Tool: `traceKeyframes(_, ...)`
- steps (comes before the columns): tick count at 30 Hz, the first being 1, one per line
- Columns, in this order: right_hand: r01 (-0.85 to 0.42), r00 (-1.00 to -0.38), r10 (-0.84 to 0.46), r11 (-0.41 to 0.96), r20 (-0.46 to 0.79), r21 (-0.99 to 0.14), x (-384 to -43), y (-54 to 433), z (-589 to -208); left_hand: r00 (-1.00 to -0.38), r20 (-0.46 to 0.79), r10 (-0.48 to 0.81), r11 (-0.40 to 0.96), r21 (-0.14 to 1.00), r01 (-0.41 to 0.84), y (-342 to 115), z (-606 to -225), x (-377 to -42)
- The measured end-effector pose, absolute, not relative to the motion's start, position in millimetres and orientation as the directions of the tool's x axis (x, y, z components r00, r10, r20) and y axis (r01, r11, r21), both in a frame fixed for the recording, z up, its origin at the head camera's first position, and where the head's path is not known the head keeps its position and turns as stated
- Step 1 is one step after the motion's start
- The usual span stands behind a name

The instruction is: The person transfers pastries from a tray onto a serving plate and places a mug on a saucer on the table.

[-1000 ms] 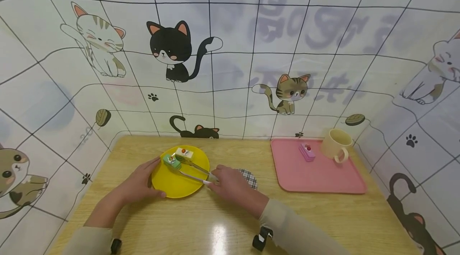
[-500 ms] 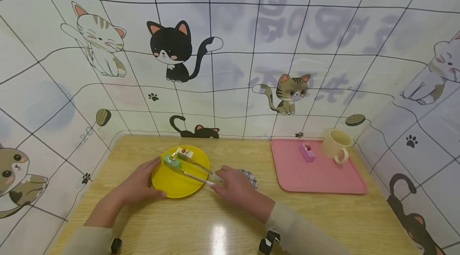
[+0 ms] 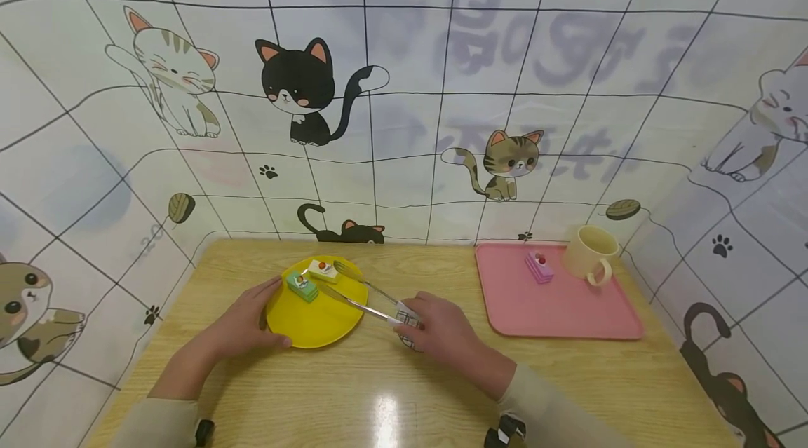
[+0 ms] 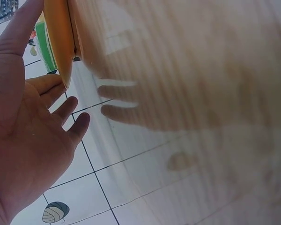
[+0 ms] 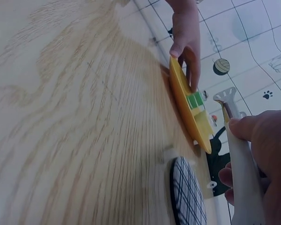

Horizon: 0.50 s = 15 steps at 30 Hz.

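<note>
On a yellow plate (image 3: 315,325) sit two small toy cake slices, one green (image 3: 302,286) and one cream (image 3: 323,270) with a red-orange topping. My left hand (image 3: 243,318) rests at the plate's left rim, thumb and fingers spread along it. In the left wrist view its other fingers extend loosely beside the plate edge (image 4: 60,37). My right hand (image 3: 445,329) grips metal tongs (image 3: 372,313) with a white handle (image 5: 243,183). Their tips are apart over the plate's right part, beside the slices, with nothing between them.
A black-and-white checked coaster (image 5: 189,197) lies partly under my right hand. At the right, a pink tray (image 3: 555,315) bears a pink-purple cake slice (image 3: 539,268) and a cream mug (image 3: 590,253). A cat-print sheet (image 3: 410,118) stands behind the wooden table (image 3: 334,399).
The tongs have spread off the green slice and drawn back to the right with my right hand. Both slices stay on the plate, and my left hand keeps its place.
</note>
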State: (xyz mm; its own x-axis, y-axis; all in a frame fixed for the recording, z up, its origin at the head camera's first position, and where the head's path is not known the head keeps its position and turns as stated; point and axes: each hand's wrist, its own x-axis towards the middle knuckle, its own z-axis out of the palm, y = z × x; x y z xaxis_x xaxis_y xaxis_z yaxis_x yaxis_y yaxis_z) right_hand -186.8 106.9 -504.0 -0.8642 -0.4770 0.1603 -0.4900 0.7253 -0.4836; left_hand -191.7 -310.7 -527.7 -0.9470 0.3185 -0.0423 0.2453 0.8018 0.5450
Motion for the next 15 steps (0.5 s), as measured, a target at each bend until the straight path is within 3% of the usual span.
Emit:
traceKeyframes(8,-0.434,-0.901,-0.377,0.747,0.216,-0.504,-183,143,-501,-0.947,-0.056,0.316,0.804,0.546,0.236,-312,-530,-193)
traceKeyframes(15,-0.332,-0.943,-0.274,0.801,0.188,-0.498,-178,175,-499,-0.947,-0.067,0.313,0.81,0.539,0.23,-311,-529,-193)
